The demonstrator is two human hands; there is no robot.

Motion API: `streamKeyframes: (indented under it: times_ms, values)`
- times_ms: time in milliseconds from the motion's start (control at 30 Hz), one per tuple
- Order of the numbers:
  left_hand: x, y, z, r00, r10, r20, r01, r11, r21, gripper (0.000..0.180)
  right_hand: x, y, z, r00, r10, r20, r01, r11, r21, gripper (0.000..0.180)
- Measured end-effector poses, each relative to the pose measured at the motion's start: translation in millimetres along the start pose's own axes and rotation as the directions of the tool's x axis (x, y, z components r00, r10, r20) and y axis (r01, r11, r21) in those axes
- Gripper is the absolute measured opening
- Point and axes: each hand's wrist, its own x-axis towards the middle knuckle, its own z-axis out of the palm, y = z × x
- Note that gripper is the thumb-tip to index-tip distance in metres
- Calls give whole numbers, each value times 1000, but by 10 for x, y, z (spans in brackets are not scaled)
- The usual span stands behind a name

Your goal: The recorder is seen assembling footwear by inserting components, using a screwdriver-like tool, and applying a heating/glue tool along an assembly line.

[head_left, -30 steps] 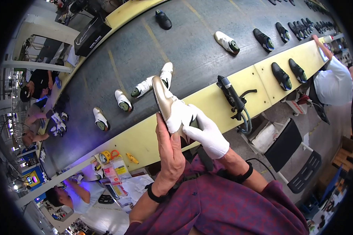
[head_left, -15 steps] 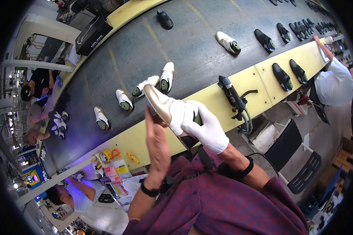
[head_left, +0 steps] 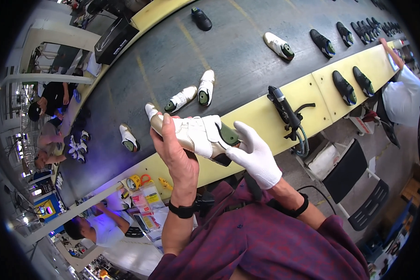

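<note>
A white sneaker with beige-gold panels and a green insole is held above the near ledge, its toe toward the upper left. My bare left hand is closed around its forefoot, the thumb lying over the upper. At the heel, my white-gloved right hand has its fingers and thumb spread apart. The gloved thumb is at the heel edge; whether it presses there I cannot tell. Part of the sole is hidden by my left hand. Just beyond lie two similar white sneakers on the grey conveyor belt.
A black tool with hoses lies on the yellow ledge, with two black shoes farther right. Tape and plastic packets sit at left. A black chair stands right; co-workers work along both sides.
My left hand went from flat beside the shoe to gripping its forefoot. My right hand loosened from the heel and spread. The shoe tipped lower toward the left, and the whole view shifted slightly.
</note>
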Motion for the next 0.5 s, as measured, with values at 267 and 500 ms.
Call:
streamKeyframes:
  times_ms: [267,500]
  values:
    - [-218,-100,-58,998,48,35,-49,998,42,48,137,-57,75,987,162,-25,-145,934,326,70]
    - [-19,294,-762,850,-398,343,275,893,355,49,197,-87,-212,999,-35,-1,35,998,59,80]
